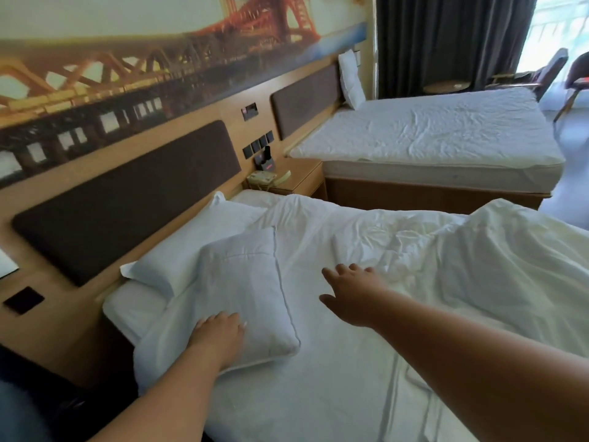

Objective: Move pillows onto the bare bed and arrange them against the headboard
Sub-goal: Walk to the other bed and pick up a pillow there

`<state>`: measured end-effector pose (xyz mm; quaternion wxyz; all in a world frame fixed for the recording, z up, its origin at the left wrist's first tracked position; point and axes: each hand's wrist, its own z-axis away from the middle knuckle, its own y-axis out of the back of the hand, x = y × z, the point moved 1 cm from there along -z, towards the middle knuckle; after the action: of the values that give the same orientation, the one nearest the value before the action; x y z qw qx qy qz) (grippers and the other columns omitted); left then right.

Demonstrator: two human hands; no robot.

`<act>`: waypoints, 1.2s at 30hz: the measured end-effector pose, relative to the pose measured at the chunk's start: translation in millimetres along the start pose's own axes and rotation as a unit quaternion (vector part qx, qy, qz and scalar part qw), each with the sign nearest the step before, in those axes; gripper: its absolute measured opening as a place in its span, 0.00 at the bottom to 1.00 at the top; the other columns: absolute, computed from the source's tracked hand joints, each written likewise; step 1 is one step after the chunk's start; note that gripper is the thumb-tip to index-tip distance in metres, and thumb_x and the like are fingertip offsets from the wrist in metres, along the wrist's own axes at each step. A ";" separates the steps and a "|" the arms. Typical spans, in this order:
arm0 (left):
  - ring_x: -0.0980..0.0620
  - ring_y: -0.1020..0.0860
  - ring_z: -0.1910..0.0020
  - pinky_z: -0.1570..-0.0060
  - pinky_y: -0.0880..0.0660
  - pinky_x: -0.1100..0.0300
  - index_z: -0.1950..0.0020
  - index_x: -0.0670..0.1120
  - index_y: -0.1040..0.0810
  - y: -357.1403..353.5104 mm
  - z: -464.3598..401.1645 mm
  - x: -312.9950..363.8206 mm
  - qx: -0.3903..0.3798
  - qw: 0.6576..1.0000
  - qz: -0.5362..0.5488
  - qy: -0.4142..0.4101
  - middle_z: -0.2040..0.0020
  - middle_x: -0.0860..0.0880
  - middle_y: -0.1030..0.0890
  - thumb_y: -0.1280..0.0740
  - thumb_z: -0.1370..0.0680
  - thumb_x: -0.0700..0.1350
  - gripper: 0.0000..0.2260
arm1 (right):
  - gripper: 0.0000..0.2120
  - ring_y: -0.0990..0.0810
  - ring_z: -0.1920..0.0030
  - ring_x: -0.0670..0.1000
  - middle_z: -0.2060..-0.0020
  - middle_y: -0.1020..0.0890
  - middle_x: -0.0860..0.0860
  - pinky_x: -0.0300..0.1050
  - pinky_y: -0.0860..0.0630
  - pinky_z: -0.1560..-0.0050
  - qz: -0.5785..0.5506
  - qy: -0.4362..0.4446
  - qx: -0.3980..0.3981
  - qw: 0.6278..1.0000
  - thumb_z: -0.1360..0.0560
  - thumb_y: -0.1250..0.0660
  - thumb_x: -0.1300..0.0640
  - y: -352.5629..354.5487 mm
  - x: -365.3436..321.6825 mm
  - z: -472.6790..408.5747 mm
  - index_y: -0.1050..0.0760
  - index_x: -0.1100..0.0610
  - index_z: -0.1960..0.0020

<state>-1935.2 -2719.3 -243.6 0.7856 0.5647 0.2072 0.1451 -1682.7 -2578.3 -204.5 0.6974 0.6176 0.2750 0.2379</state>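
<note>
**White pillows: 1 placed on the far bed, 2 not yet moved**

White bedding covers both beds. The near bed (350, 362) carries a rumpled duvet (446, 250) and 2 pillows: a large pillow (191, 250) lying flat near its dark padded headboard (127, 199), and a piped square cushion (248, 295) resting partly on top of the large pillow.

The far bed (446, 129), stripped to a fitted sheet, appears to be the bare bed named in the task. 1 pillow (350, 78) already stands upright at the far end of its headboard (306, 97), leaning against the wall panel.

Hand state:
- Left hand (220, 333) lies palm-down on the near corner of the square cushion, fingers spread. Contact is plain; a closed grasp is not.
- Right hand (350, 291) is released, fingers splayed, reaching out over the duvet and holding nothing. Whether it touches the fabric cannot be told.

Progress, as judged: roughly 1 of 3 pillows delivered. Outstanding items are lifting the square cushion, carrying it past the nightstand (296, 180) between the beds, repeating for the large pillow, and setting all against the far headboard. The 1 placed pillow sits off-centre and may need repositioning.
</note>
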 end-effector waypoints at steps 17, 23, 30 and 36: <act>0.42 0.29 0.33 0.32 0.32 0.49 0.29 0.45 0.30 -59.3 -247.6 -104.3 -0.121 0.979 0.136 -0.095 0.30 0.42 0.29 0.53 0.15 0.52 0.21 | 0.29 0.29 0.32 0.55 0.30 0.28 0.50 0.54 0.31 0.35 0.072 -0.139 -0.078 0.985 0.19 0.46 0.37 -38.8 -116.1 -188.6 0.41 0.49 0.22; 0.41 0.28 0.33 0.33 0.32 0.50 0.33 0.46 0.27 -62.6 -263.5 -129.1 -0.108 0.979 0.136 -0.106 0.32 0.41 0.26 0.52 0.15 0.53 0.21 | 0.29 0.29 0.33 0.56 0.31 0.28 0.51 0.53 0.31 0.36 0.054 -0.128 -0.083 0.987 0.20 0.43 0.37 -40.8 -146.2 -223.6 0.40 0.50 0.23; 0.39 0.26 0.33 0.34 0.30 0.50 0.36 0.46 0.26 -51.9 -234.6 -223.8 -0.106 0.985 0.133 0.012 0.32 0.39 0.25 0.51 0.16 0.55 0.20 | 0.27 0.28 0.34 0.57 0.33 0.27 0.52 0.54 0.31 0.38 0.020 -0.074 -0.060 0.995 0.20 0.43 0.39 -66.2 -165.1 -247.0 0.37 0.51 0.25; 0.41 0.26 0.36 0.36 0.29 0.50 0.37 0.47 0.26 -31.2 -217.5 -282.2 -0.090 0.989 0.094 0.076 0.35 0.42 0.24 0.50 0.17 0.56 0.20 | 0.27 0.28 0.33 0.56 0.32 0.28 0.52 0.52 0.30 0.39 0.004 -0.044 -0.056 0.997 0.19 0.44 0.38 -79.2 -177.9 -278.5 0.38 0.51 0.25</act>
<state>-2287.9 -2679.9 -287.7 0.7980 0.4961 0.1979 0.2789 -2002.9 -2504.2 -291.0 0.7410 0.5889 0.2278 0.2287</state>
